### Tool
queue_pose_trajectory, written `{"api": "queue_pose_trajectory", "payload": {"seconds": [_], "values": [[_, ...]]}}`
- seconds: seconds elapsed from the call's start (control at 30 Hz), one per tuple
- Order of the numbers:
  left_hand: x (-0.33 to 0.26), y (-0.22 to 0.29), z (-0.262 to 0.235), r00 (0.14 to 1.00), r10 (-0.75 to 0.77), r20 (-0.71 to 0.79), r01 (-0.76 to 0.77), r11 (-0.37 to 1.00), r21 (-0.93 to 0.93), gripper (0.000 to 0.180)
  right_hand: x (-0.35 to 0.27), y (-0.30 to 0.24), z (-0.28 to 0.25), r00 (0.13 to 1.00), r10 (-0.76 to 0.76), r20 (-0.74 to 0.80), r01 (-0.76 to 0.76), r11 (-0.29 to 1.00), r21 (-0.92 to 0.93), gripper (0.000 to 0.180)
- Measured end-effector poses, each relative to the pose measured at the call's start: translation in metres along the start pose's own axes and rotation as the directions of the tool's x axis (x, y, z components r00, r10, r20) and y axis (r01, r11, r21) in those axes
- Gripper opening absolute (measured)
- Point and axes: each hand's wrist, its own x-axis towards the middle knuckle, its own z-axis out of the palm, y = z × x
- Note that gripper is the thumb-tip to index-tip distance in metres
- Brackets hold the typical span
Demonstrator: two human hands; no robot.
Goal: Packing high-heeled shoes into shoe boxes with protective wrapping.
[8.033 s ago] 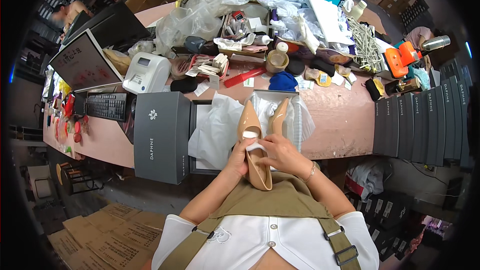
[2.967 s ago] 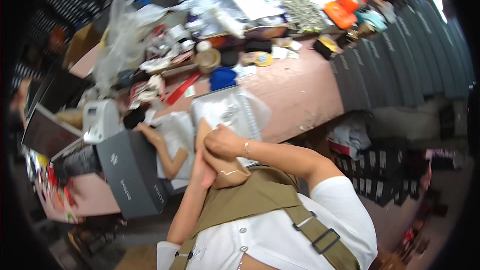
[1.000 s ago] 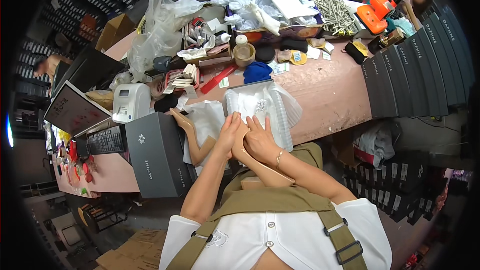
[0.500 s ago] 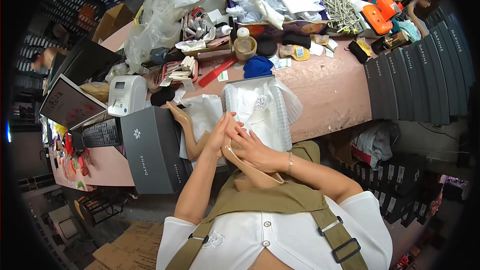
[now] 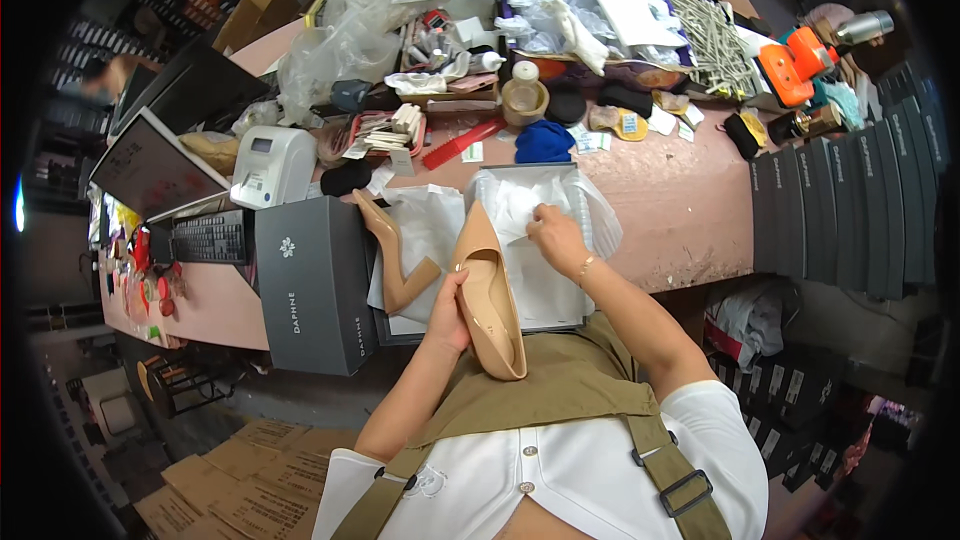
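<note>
My left hand [image 5: 449,314] grips a beige high-heeled pump [image 5: 486,305] by its side, with the open top facing up and the pointed toe away from me. The insole shows. To the right, my right hand [image 5: 558,241] is closed in a pinch on white tissue paper [image 5: 515,202] in an open shoe box [image 5: 575,172]; its fingertips are partly hidden. The matching beige pump [image 5: 392,250] lies on its side on white paper [image 5: 428,208] left of the held one, its block heel toward me.
A closed dark grey shoe box [image 5: 312,285] stands at the left, by a label printer [image 5: 272,168] and keyboard [image 5: 210,238]. Behind lie a red comb [image 5: 462,144], a blue cloth [image 5: 544,142] and crowded trays. Several grey boxes [image 5: 800,205] stand in a row at the right.
My hands were together around the pump; now they are apart. The pump has turned upright, toe away from me, in my left hand. My right hand has let it go and reached into the box.
</note>
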Motion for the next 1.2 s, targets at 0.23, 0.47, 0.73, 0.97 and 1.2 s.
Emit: {"api": "queue_pose_trajectory", "payload": {"seconds": [0.23, 0.47, 0.73, 0.97, 1.2], "values": [[-0.005, -0.017, 0.022, 0.994, 0.096, -0.055, -0.097, 0.995, -0.023, 0.049, -0.017, -0.069, -0.098, 0.832, 0.254, 0.493, -0.553, 0.454, 0.699, 0.017], [0.003, -0.029, 0.016, 0.986, 0.168, -0.004, -0.167, 0.983, 0.074, 0.046, -0.035, -0.094, -0.065, 0.982, 0.185, 0.048, -0.180, 0.818, 0.546, 0.027], [0.011, -0.029, 0.009, 0.997, 0.072, -0.017, -0.069, 0.990, 0.123, 0.056, -0.013, -0.077, -0.060, 0.990, 0.119, 0.082, -0.140, 0.923, 0.359, 0.028], [0.008, -0.011, -0.009, 0.998, 0.052, -0.039, -0.033, 0.924, 0.381, 0.060, 0.041, 0.006, -0.014, 0.999, 0.049, -0.016, -0.050, 0.993, -0.108, 0.046], [0.012, -0.022, -0.024, 0.959, 0.228, -0.167, -0.126, 0.874, 0.469, 0.052, 0.043, 0.008, 0.028, 0.965, 0.092, 0.246, -0.003, 0.941, -0.339, 0.059]]}}
